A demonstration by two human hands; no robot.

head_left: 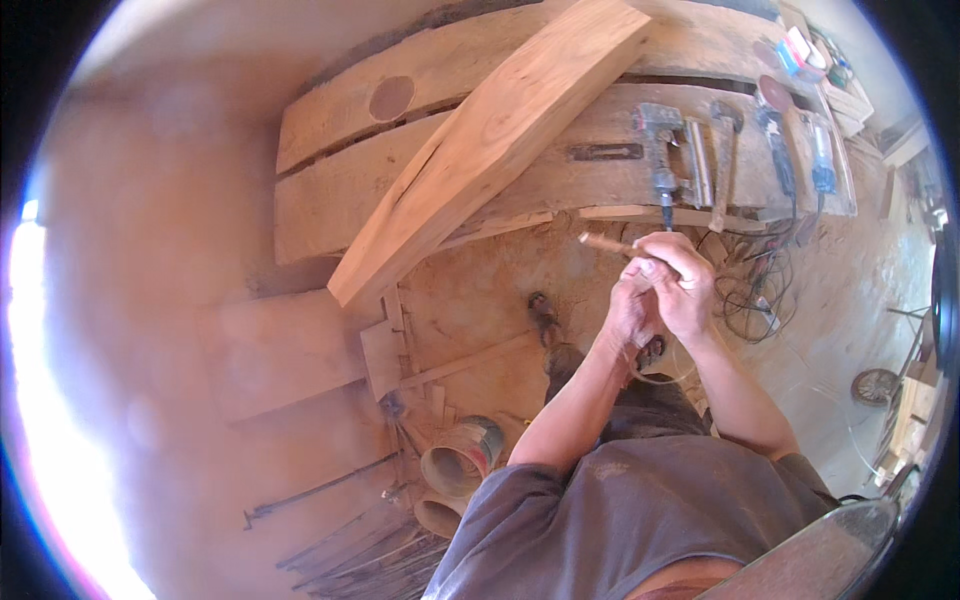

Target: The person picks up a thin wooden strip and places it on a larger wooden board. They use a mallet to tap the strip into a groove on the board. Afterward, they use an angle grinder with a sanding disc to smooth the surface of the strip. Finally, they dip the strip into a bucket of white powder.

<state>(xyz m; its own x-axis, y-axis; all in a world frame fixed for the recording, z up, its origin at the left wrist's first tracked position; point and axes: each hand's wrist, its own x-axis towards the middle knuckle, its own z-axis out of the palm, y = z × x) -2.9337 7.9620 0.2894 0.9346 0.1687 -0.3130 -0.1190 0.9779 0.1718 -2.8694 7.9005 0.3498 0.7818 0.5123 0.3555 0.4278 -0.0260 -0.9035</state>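
Observation:
My right hand (687, 282) is closed around a slim brown stick-like piece (606, 243) with a pale tip; I cannot make out its exact kind. Its tip points left, over the gap between me and the bench. My left hand (632, 308) is closed, its fingertips pressed against the right hand, and what they grip is hidden. A thin pale cord or hose (660, 381) loops below both hands. Just beyond them, at the bench's near edge, lies a nail gun (660, 150) with a fitting at its lower end.
A thick wooden beam (490, 150) lies diagonally across the plank workbench (330, 205), overhanging its near edge. Right of the nail gun are a hammer (724, 165), an angle grinder (777, 145) and another power tool (822, 155). Tangled cables (755, 300) and buckets (462, 455) stand on the floor.

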